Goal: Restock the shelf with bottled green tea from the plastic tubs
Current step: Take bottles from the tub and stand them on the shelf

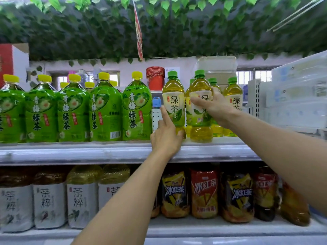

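While L hand [165,137] steadies one, R hand [215,106] grips green tea btl [200,106].

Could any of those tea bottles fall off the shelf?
Maybe. The right hand holds a green-cap tea bottle that stands close to the shelf's front edge; a loose grip could tip it off. The left hand presses the neighbouring green tea bottle low down, so a hard push might topple it. These bottles are packed tight, so one nudge could knock several.
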Tool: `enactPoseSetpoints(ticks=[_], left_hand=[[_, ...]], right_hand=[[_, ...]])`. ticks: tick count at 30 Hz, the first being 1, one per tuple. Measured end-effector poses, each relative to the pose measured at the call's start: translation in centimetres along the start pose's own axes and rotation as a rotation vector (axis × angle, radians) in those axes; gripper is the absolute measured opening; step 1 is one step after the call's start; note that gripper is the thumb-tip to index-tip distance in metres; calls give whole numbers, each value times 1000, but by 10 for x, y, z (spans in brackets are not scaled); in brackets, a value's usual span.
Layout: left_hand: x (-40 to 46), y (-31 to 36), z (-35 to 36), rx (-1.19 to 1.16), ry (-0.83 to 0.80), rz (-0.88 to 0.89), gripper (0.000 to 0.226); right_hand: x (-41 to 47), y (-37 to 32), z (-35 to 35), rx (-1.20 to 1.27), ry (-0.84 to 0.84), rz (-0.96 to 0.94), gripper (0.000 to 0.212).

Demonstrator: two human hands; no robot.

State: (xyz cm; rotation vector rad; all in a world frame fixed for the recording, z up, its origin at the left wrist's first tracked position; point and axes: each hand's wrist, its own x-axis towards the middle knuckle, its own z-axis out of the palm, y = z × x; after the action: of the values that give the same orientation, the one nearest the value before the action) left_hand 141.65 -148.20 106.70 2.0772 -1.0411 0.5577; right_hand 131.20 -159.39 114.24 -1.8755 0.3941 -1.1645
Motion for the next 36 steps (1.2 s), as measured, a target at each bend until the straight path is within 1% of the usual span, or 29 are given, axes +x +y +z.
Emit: enactPoseSetpoints(ticks=[2,3,4,6,9,16,20,23,25,26,29,32,36], left_hand=[[1,0,0,12,-5,4,99],[1,0,0,13,-5,3,99],[1,0,0,16,-2,1,99],[2,1,1,24,2,-6,99],[3,2,2,30,12,-16,100],[9,0,-2,-12,-30,-22,101],[9,1,-8,-51,-68,-32,104],[8,0,-16,-184,-131,-45,103],[0,0,-24,-258,-131,-55,97],[-8,2,-27,-257,-121,-45,92],[-37,5,-35,-156,-24,28,79],[-69,1,-40,-70,86,84,75],[-124,-15,-47,103,232,124,71]], right_hand=[[-11,10,1,-97,-57,43,78],[-14,18,0,-156,-89,60,71],[-18,27,0,-219,-115,73,68],[-22,39,0,-307,-105,83,69],[-22,42,3,-344,-53,67,70],[-29,33,10,-407,-41,65,74],[-31,29,9,-449,-88,72,79],[-35,27,2,-520,-141,83,82],[-43,30,-4,-570,-143,39,78],[-48,32,-6,-593,-127,-1,75],[-69,34,-9,-687,-50,-156,73],[-97,33,-9,-753,-6,-284,68],[-142,34,-4,-764,5,-439,64]])
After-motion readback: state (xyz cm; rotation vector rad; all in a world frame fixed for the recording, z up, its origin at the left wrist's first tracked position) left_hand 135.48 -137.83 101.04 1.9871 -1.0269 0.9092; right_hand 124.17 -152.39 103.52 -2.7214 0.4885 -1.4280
